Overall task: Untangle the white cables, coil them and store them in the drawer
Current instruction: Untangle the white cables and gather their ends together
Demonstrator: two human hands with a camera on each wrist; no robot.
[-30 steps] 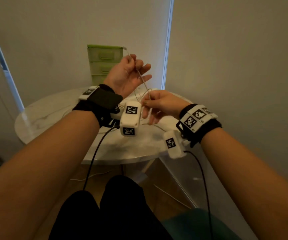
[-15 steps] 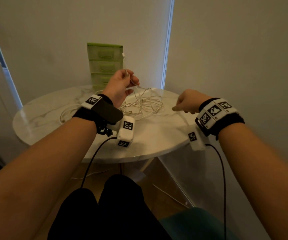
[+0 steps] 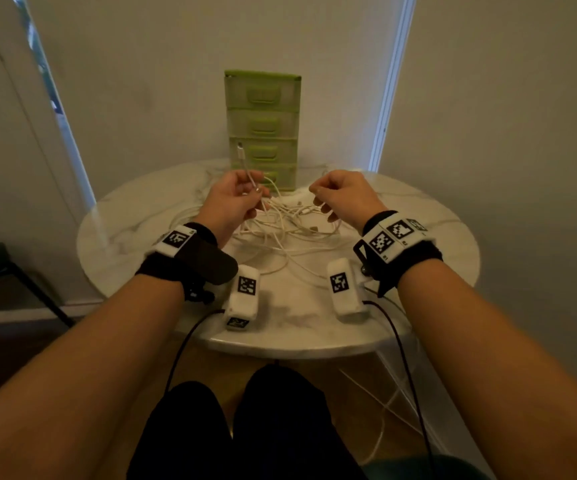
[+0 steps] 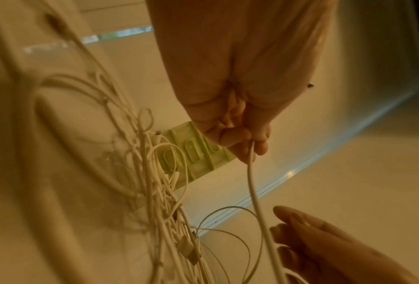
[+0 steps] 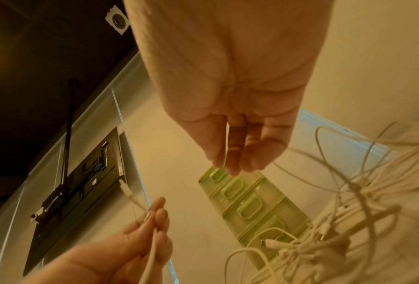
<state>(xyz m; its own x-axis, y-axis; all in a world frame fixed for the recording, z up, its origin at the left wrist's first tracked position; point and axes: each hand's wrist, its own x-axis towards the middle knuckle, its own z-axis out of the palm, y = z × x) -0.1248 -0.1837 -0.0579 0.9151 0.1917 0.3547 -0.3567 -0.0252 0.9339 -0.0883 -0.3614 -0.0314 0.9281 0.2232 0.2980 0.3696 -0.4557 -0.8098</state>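
Over the worktop [image 3: 117,230], the head view shows the cables [image 3: 280,226] tangled before the drawers [image 3: 262,133], the left hand [image 3: 231,202] pinching one plug end upright; the left-wrist view shows that grip closed on the strand, while the right-wrist view shows the right hand [image 5: 232,134] with relaxed fingers, holding nothing.

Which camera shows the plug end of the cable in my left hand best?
Head view: the plug stands clear above the left hand against the drawers. Right wrist shows it small and blurred. Left wrist shows only the cable, not the plug.
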